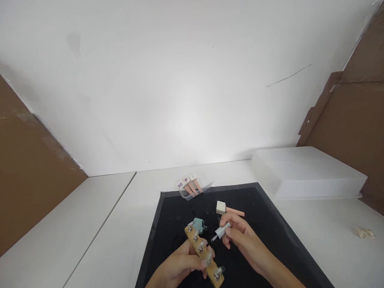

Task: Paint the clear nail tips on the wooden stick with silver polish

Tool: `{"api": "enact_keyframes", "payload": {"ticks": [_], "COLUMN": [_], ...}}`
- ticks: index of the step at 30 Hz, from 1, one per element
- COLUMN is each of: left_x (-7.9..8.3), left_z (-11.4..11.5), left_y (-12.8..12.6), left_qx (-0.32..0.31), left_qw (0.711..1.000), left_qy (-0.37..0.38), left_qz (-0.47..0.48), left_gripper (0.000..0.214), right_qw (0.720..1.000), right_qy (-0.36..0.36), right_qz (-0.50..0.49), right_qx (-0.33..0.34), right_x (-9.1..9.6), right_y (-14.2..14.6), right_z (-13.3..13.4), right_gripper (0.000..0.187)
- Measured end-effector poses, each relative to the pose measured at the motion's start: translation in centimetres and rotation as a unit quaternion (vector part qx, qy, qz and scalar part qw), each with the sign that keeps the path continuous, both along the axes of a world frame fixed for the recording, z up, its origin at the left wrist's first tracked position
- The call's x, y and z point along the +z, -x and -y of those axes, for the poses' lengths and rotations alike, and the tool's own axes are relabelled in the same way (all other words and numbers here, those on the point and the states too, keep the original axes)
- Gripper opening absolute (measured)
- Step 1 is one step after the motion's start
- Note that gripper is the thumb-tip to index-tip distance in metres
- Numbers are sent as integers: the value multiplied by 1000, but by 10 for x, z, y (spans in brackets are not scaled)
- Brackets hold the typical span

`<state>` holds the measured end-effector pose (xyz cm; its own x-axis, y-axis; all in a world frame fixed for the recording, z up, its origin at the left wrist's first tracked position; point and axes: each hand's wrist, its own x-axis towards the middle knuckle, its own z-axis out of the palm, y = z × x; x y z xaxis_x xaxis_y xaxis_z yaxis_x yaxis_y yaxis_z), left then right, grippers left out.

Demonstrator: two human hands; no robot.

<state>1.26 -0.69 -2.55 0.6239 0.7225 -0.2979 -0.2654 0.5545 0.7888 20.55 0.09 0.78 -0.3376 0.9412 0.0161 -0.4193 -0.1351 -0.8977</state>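
My left hand (186, 262) is wrapped round a wooden strip (204, 256), tilted over the black mat. Along the strip stand several metal studs, each bearing a clear nail tip (220, 270). My right hand (240, 236) pinches the grey-white cap of a nail polish brush (222, 231). Its dark bristles point down and left, close to the middle nail tips; whether they touch cannot be made out. Just beyond the strip's far end is a small teal object (198, 225), partly hidden by the strip.
A white bottle with a long pink cap (221, 207) lies on the black mat (174, 208). Behind it, a clear tray (188, 197) holds several similar bottles. A white translucent bin (309, 176) stands at the right, with small beige rings (362, 233) nearer. Cardboard panels (36, 172) flank the table.
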Motion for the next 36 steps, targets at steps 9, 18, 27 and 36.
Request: {"api": "enact_keyframes", "payload": {"ticks": [9, 18, 27, 36], "left_x": [5, 4, 4, 2], "left_z": [0, -1, 0, -1], "left_y": [0, 0, -1, 0], "left_qx": [6, 14, 12, 5], "left_qw": [1000, 1000, 1000, 1000], "left_qy": [1, 12, 2, -3], "left_qz": [-10, -13, -8, -11], "left_gripper": [26, 29, 27, 28], "right_qw": [997, 994, 988, 983], "right_qy": [-68, -101, -127, -146], "right_qz": [13, 49, 90, 110], "right_qx": [22, 9, 21, 27], "right_x": [-4, -1, -2, -6], "right_y": [0, -1, -3, -4], "right_z": [0, 0, 1, -1], "right_gripper": [21, 20, 21, 17]}}
